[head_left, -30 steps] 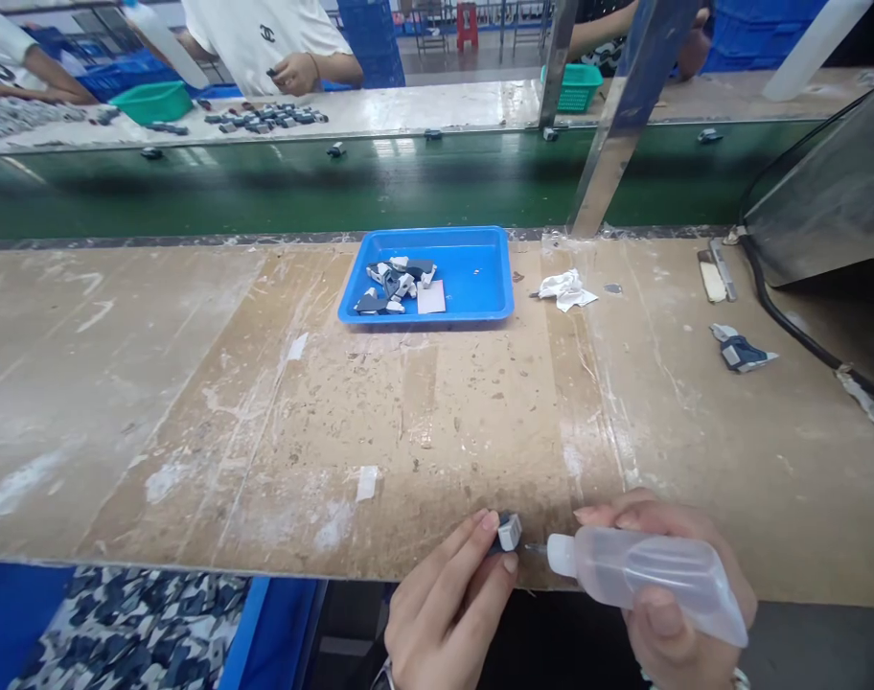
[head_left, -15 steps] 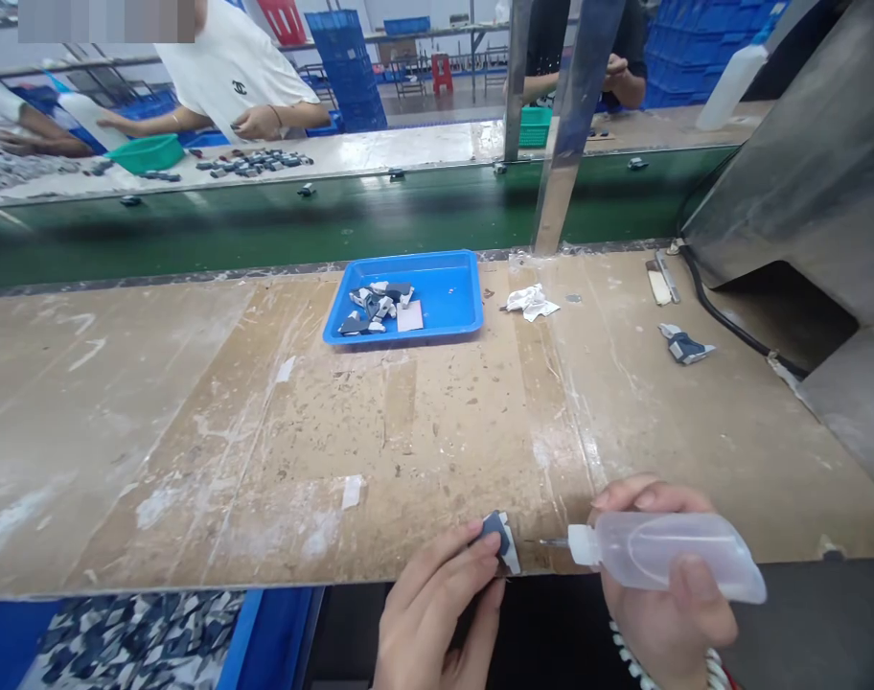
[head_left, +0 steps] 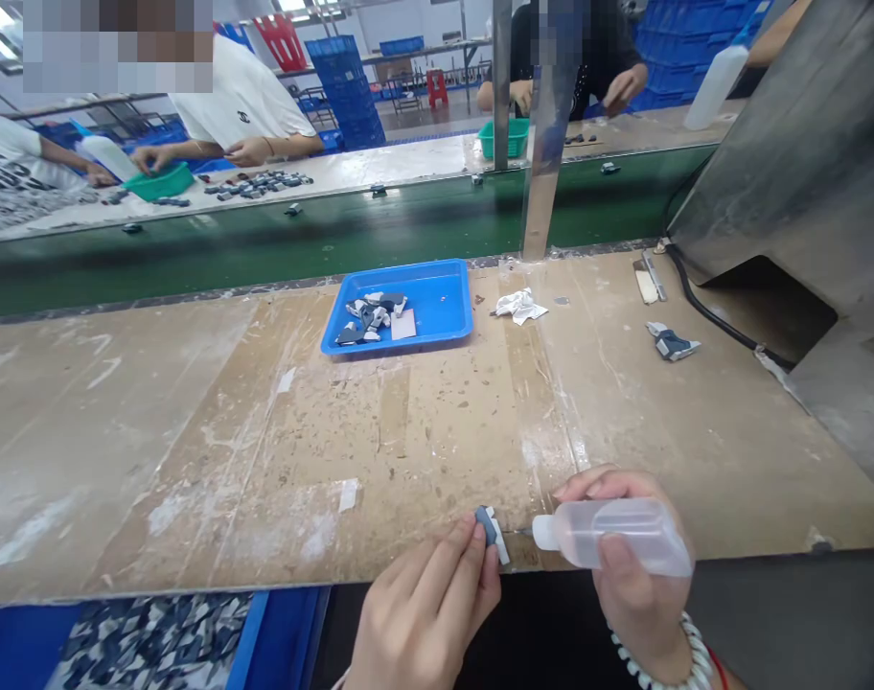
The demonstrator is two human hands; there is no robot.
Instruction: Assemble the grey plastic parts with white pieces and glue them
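Observation:
Near the table's front edge, my left hand pinches a small blue-grey and white piece between thumb and fingers. To its right my right hand is wrapped round a translucent squeeze bottle lying on its side in the grip. The bottle's white cap and thin needle tip point left, with the tip close to the white edge of the piece; whether they touch I cannot tell. Further back, a blue tray holds several similar pieces and a pale pink square.
Crumpled white tissue, a single piece and a blade-like tool lie right of the tray. A metal housing stands at right. A bin of pieces sits below left. Across the green conveyor, other people work.
My right hand has brought the bottle left, so its tip is nearer the piece. My left hand has shifted slightly left and turned the piece a little. The view has shifted slightly.

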